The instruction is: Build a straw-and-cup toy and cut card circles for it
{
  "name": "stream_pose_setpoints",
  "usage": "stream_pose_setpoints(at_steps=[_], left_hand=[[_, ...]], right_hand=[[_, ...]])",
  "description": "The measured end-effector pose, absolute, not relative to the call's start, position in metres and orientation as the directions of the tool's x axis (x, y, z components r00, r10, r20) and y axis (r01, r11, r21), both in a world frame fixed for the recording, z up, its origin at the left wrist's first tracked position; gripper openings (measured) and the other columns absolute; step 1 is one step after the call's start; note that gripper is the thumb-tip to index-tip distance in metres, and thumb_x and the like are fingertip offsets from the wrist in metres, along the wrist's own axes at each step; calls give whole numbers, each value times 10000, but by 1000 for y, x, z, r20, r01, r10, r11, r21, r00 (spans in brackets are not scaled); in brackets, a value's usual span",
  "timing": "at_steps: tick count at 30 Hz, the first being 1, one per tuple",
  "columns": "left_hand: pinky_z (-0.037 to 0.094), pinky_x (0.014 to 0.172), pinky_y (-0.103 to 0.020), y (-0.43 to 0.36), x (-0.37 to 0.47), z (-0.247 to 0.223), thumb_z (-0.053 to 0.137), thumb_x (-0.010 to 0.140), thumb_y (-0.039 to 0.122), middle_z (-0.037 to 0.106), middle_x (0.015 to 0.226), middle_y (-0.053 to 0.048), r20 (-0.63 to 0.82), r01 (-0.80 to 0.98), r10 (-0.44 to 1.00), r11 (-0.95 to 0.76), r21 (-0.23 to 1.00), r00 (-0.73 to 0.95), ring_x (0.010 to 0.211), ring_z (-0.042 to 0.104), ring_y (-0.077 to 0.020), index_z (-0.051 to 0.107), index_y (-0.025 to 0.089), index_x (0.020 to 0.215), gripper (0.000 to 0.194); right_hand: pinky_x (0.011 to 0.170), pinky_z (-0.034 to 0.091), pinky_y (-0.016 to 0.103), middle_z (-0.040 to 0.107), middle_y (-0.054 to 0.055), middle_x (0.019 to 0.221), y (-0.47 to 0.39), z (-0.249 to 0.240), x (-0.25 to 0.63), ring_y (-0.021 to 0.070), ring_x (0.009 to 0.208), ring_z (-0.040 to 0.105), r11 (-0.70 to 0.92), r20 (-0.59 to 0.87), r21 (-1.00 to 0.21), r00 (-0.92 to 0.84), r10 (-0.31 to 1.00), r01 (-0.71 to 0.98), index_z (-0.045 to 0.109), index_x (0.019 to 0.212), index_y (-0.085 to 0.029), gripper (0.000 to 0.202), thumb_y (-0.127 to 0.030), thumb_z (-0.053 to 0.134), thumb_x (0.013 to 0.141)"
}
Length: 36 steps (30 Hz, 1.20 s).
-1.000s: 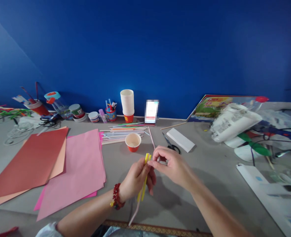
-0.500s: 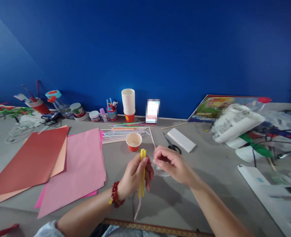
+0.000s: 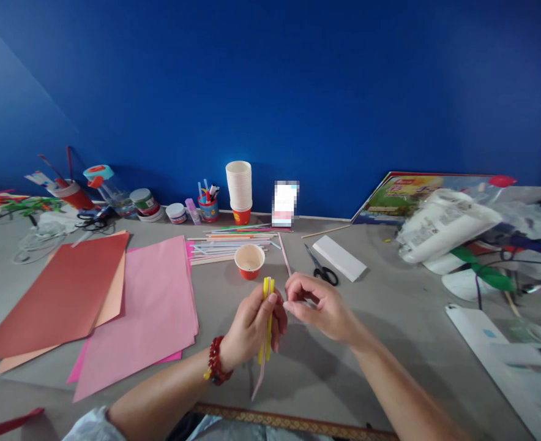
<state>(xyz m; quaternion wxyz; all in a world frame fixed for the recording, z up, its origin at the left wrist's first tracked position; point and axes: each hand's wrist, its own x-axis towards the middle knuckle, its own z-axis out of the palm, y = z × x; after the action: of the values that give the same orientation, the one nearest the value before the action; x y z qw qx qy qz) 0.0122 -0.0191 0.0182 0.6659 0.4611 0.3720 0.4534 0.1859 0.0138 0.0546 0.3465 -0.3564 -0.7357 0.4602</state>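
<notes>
My left hand [image 3: 257, 315] is closed around a bundle of yellow sticks [image 3: 267, 285] standing upright. A pale pink drinking straw [image 3: 257, 383] runs along the bundle, and its bent lower end sticks out below. Close on the right is my right hand [image 3: 314, 304], its fingers curled and its thumb near the fingertips; whatever it may pinch does not show. Just beyond the hands sits a red and white paper cup [image 3: 249, 263]. A pair of scissors [image 3: 322, 267] and another pink straw [image 3: 285, 254] lie past my right hand.
Coloured paper sheets [image 3: 137, 318] cover the left of the table. Loose straws [image 3: 229, 246] lie behind the cup, before a stack of paper cups [image 3: 239, 190] and a phone [image 3: 284, 205]. A folded white card [image 3: 339, 258] rests on the right, near plastic-wrapped items [image 3: 449, 223].
Both hands stay almost where they were, with the left still gripping the bundle. A clear ring seen under my right hand is out of sight now. The view has shifted slightly.
</notes>
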Motion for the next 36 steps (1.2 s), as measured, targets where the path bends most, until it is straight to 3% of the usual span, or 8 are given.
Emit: stream_pose_setpoints(at_steps=[15,28,36], left_hand=[[381,304,-140,-25,14,17,419,972,510,614,606,38,-64,-247,944,150,957,325,339,545,-77,442,199,908,318],[367,310,-137,-24,10,23,427,969,496,606,607,44,-91,-107,924,140,984,372,345,548,-75,433,205,878,305],[292,269,-120,-22,8,19,409,975,487,584,515,62,-102,-99,918,151,984,384,266,451,-54,420,211,851,303]], right_hand=[[680,409,279,528,2,794,14,52,186,155,741,502,392,236,-894,-514,824,216,502,747,-213,167,-209,575,897],[678,416,267,547,-1,828,7,64,185,149,733,513,490,207,-767,-563,800,414,527,801,-217,126,-99,569,813],[679,424,262,612,-7,799,20,53,203,155,745,539,324,71,-868,-553,830,376,573,808,-206,91,-243,620,876]])
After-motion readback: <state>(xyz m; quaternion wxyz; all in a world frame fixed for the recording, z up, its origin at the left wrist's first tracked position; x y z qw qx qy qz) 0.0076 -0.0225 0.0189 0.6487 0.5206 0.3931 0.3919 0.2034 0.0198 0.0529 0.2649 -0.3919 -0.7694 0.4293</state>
